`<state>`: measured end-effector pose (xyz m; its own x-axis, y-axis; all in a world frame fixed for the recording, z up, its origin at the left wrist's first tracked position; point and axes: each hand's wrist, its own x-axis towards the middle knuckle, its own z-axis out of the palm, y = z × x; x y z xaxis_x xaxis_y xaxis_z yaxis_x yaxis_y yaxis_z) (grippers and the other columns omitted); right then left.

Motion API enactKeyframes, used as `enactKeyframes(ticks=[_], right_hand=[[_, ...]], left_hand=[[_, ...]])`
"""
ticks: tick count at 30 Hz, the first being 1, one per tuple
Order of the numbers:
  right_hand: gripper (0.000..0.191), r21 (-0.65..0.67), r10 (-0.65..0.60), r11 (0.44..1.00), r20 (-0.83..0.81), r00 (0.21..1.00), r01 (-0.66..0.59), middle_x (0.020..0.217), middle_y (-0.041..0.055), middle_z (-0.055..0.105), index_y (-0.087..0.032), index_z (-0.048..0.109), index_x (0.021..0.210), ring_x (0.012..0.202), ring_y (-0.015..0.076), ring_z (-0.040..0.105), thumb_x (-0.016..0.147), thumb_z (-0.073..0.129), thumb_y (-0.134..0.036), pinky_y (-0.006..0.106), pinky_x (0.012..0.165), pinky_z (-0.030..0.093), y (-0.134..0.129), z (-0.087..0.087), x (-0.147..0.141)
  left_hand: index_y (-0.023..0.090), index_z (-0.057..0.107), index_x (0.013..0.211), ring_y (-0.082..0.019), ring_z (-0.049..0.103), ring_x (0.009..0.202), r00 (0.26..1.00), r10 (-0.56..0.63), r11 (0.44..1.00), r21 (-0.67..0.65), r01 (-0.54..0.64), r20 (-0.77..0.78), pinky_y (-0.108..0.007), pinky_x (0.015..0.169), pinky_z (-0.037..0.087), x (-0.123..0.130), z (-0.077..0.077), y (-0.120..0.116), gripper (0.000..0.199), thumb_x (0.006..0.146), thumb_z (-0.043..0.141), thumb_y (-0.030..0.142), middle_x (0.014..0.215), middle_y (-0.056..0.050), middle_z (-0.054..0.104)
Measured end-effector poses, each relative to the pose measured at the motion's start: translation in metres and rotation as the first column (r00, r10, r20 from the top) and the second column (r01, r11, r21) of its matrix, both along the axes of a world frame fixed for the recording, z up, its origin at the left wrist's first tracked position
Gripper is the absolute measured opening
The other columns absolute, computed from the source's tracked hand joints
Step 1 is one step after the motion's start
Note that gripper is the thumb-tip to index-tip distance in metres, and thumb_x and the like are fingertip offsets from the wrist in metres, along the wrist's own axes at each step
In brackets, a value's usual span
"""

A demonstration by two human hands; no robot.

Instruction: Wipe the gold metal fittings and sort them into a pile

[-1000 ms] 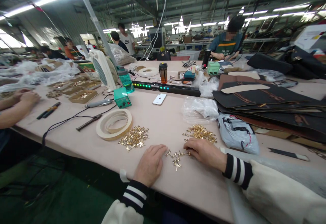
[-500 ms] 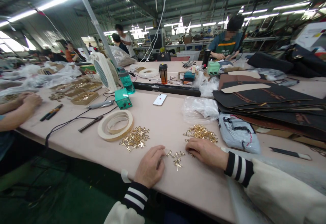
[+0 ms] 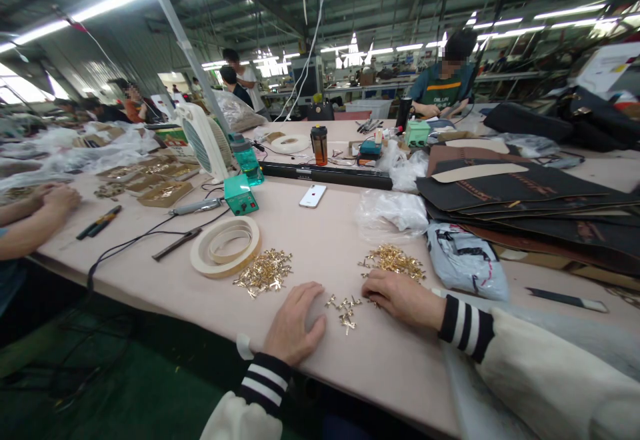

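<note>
Gold metal pieces lie on the table in two heaps, a left heap and a right heap, with a small loose cluster between my hands. My left hand rests on the table left of the cluster, thumb apart from the fingers and nothing in it. Just in front of the right heap, my right hand has its fingers bent down to the table at a few gold pieces; what its fingertips hold, if anything, is hidden.
Tape rolls, a metal bar, a green control box and a phone lie beyond my left hand. A wrapped packet and stacked dark sheets sit right. Another person's hands are far left.
My left thumb has spread away from the fingers. My right hand has hardly moved, and the heaps look the same. The whole view has shifted slightly.
</note>
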<state>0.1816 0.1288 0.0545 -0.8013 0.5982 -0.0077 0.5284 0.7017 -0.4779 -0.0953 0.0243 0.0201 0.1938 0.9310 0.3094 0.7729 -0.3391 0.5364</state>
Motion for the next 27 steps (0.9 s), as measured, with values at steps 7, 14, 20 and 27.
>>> enactKeyframes(ticks=[7,14,20,27], right_hand=[[0.019,-0.015,-0.017,1.000,-0.019,1.000,0.017,0.104,0.0060,0.068,-0.021,0.070,0.102,0.094,0.0205,0.064,0.097,0.052,-0.015,0.033,0.087,0.050,0.001,0.000,0.000],[0.019,-0.063,-0.026,0.998,-0.034,0.999,0.024,0.104,0.0064,0.069,-0.020,0.071,0.103,0.097,0.0209,0.065,0.094,0.055,-0.014,0.034,0.090,0.050,0.003,0.002,0.001],[0.034,-0.080,-0.018,0.997,-0.098,0.995,0.011,0.116,0.0089,0.066,-0.020,0.063,0.125,0.104,0.0220,0.064,0.092,0.060,-0.015,0.037,0.096,0.051,0.003,0.015,0.020],[0.067,-0.079,-0.056,0.996,-0.108,0.993,0.048,0.143,0.0145,0.056,-0.020,0.050,0.145,0.132,0.0295,0.053,0.083,0.075,-0.026,0.047,0.116,0.041,0.015,0.019,0.045]], left_hand=[[0.026,0.048,0.142,-0.031,0.048,0.140,0.998,-0.050,0.999,-0.018,0.050,0.025,-0.055,0.117,0.044,0.022,0.006,-0.008,0.069,0.081,0.080,0.030,0.151,-0.013,0.050],[0.026,0.061,0.125,-0.033,0.048,0.136,0.993,-0.068,0.995,0.061,0.074,-0.094,-0.060,0.113,0.046,0.076,-0.001,0.010,0.036,0.090,0.072,0.025,0.133,-0.009,0.062],[0.022,0.065,0.098,-0.032,0.051,0.131,0.967,0.108,0.972,0.230,-0.053,-0.232,-0.056,0.109,0.048,0.038,-0.003,0.044,0.011,0.100,0.055,0.017,0.106,-0.006,0.067],[0.023,0.068,0.099,-0.038,0.050,0.131,0.832,0.440,0.842,0.478,-0.251,-0.337,-0.063,0.105,0.045,-0.047,-0.013,0.071,0.009,0.097,0.059,0.021,0.126,-0.011,0.066]])
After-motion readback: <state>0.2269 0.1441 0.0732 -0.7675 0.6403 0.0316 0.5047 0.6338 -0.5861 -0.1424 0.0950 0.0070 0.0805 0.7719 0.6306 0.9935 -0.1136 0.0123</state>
